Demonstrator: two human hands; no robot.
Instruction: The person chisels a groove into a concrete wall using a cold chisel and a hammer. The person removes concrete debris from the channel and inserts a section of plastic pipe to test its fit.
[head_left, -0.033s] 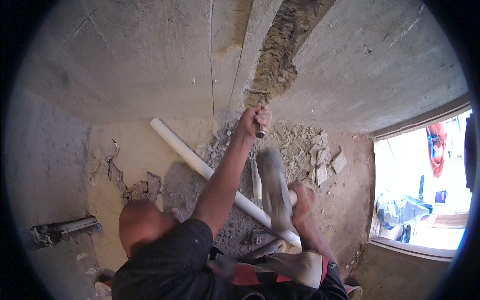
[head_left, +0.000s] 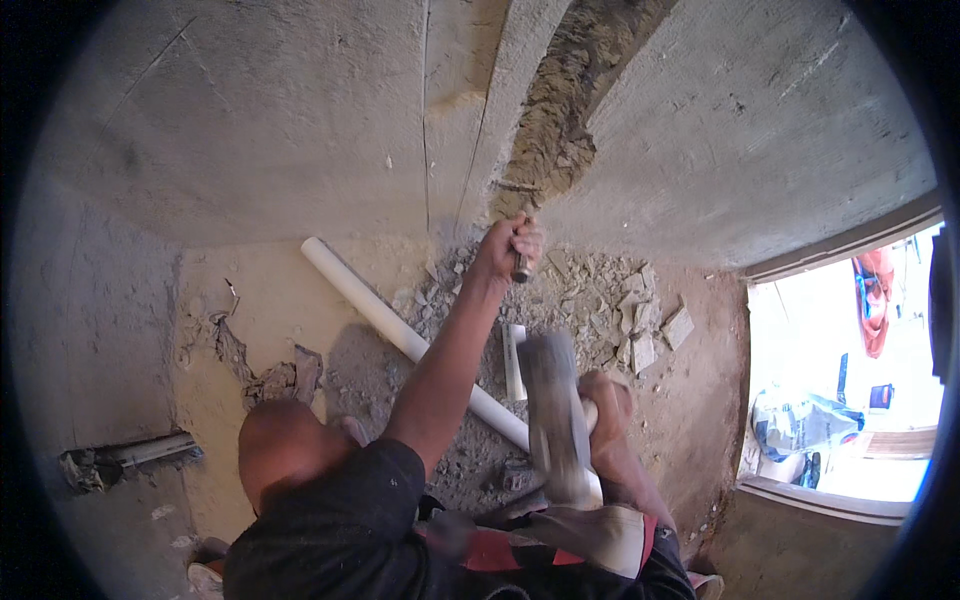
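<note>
My left hand [head_left: 506,247] is wrapped around a chisel [head_left: 522,268], its arm stretched out toward the wall. The chisel's butt end sticks out of the fist toward me, and its tip meets the bottom of a rough channel [head_left: 550,130] cut into the grey wall. In my right hand [head_left: 608,408] is the handle of a hammer with a large, heavy head [head_left: 556,425]. That head is blurred by motion and hangs apart from the chisel, over the floor on my side of it.
A long white pipe [head_left: 365,300] lies slantwise on the floor under my left arm, with a short white piece [head_left: 514,368] nearby. Broken rubble [head_left: 635,315] covers the wall's foot. On the right is a bright opening with a plastic bag [head_left: 795,420]. Another pipe [head_left: 155,450] sits in the left wall.
The hammer head has moved back toward me, farther from the chisel, with my right hand shifting slightly. My left hand and the chisel stay nearly in place.
</note>
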